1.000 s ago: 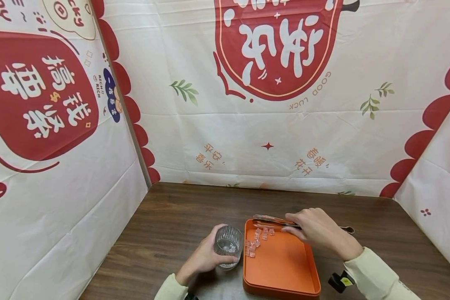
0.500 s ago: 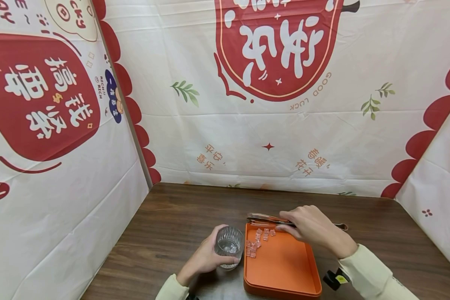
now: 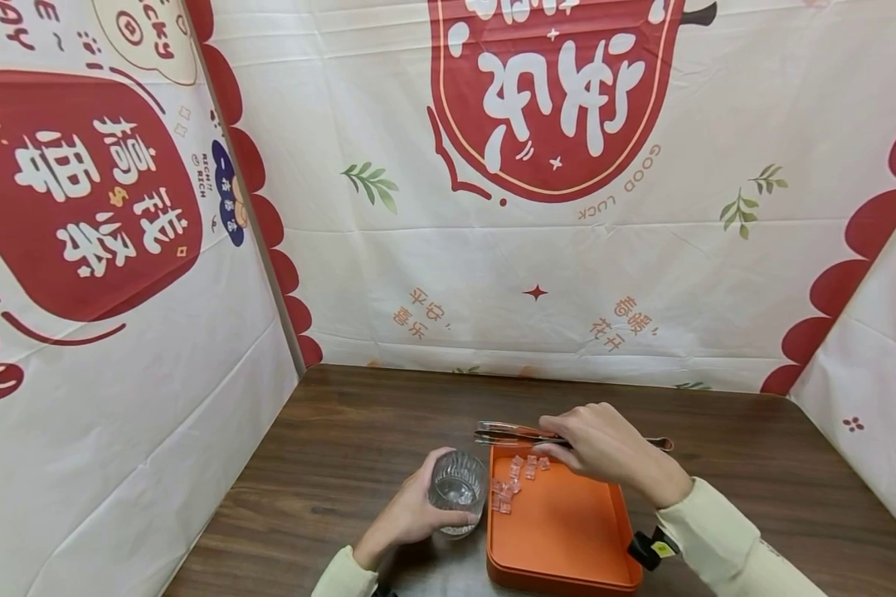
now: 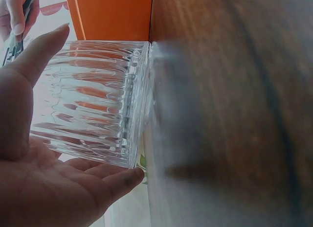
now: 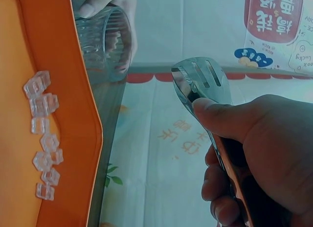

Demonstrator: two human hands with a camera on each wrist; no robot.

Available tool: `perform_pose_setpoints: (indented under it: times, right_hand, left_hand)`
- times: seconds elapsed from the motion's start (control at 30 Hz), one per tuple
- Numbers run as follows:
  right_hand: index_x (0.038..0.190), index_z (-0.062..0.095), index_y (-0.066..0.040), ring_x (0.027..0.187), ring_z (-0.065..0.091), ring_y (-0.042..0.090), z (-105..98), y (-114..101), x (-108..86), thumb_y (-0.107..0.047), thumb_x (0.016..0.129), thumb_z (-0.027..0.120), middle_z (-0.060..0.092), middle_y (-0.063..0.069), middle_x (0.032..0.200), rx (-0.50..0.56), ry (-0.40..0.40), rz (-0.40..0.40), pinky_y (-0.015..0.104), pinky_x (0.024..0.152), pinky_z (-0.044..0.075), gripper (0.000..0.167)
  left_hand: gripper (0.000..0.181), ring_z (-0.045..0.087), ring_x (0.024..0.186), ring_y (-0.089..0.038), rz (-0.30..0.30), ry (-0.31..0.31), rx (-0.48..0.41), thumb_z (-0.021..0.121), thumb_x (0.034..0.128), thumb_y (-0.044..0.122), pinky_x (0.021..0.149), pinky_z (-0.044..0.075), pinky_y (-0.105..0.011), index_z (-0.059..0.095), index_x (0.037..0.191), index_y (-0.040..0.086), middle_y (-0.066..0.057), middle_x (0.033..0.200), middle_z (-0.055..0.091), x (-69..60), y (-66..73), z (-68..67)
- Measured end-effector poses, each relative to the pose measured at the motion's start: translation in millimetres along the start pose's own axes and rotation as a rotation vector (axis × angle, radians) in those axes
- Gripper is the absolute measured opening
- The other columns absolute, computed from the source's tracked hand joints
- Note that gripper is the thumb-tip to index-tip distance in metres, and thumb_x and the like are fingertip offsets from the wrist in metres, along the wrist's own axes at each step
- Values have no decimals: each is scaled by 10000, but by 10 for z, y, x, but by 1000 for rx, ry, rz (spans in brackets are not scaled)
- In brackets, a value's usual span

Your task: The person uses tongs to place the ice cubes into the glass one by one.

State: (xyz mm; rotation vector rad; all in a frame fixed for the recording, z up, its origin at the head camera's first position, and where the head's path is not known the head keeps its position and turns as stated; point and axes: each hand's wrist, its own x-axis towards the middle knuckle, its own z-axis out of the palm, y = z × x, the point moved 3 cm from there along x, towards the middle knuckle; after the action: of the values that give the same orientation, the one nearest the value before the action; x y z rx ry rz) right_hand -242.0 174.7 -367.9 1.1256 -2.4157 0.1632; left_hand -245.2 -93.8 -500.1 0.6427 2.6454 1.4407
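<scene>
My left hand is wrapped round a clear ribbed drinking glass standing upright on the table, left of the orange tray. In the left wrist view the thumb and fingers lie on opposite sides of the glass. My right hand grips metal serving tongs above the tray's far edge, their tips pointing left. The right wrist view shows the slotted head of the tongs; whether anything sits between its blades cannot be told. Several clear plastic-looking ice cubes lie along the tray's left side.
The brown wooden table spreads behind and to both sides of the tray. White printed cloth hangs behind the table and at its left and right sides. A dark camera is strapped at my right wrist.
My right hand has moved left with the tongs, whose tips have passed from over the tray's far left corner to beyond it, nearer the glass. The left hand and the glass stay put.
</scene>
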Motion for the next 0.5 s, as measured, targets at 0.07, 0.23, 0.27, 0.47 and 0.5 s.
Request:
perform_pose_setpoints:
  times: [0.07, 0.23, 0.27, 0.47, 0.5]
  right_hand:
    - [707, 403, -228, 456, 227, -41, 8, -14, 18, -345, 864, 751, 208, -191, 561, 0, 6, -7, 187, 470, 196, 399]
    - [713, 413, -229, 453, 229, -40, 22, -35, 53, -354, 888, 728, 228, -188, 554, 5, -1, -7, 189, 469, 193, 382]
    - [712, 413, -228, 452, 229, -39, 26, -36, 57, -359, 892, 724, 230, -186, 553, 5, -4, -5, 189, 470, 192, 382]
    - [713, 414, -227, 453, 236, -40, 48, -50, 80, -367, 904, 710, 245, -185, 547, 8, -10, -15, 188, 470, 197, 379]
    - [715, 418, -228, 453, 239, -41, 53, -54, 85, -365, 906, 708, 251, -186, 547, 10, -10, -18, 186, 469, 200, 373]
  left_hand:
    - [971, 588, 1088, -264, -2, -1, 0, 902, 670, 449, 902, 462, -464, 384, 1447, 183, -82, 1261, 605, 2, -2, 1]
    - [973, 587, 1088, -261, -8, -3, -5, 905, 672, 433, 902, 463, -461, 382, 1450, 172, -78, 1260, 604, 13, -1, 3]
    - [972, 588, 1087, -260, -9, -4, -7, 905, 672, 430, 901, 463, -460, 382, 1450, 172, -77, 1259, 604, 14, 0, 3]
    - [970, 588, 1083, -269, -6, -3, -3, 906, 673, 424, 894, 464, -465, 381, 1449, 173, -84, 1255, 602, 10, -7, 3]
    - [969, 589, 1083, -270, -5, -2, -3, 906, 673, 425, 893, 464, -465, 382, 1449, 177, -85, 1255, 603, 9, -11, 4]
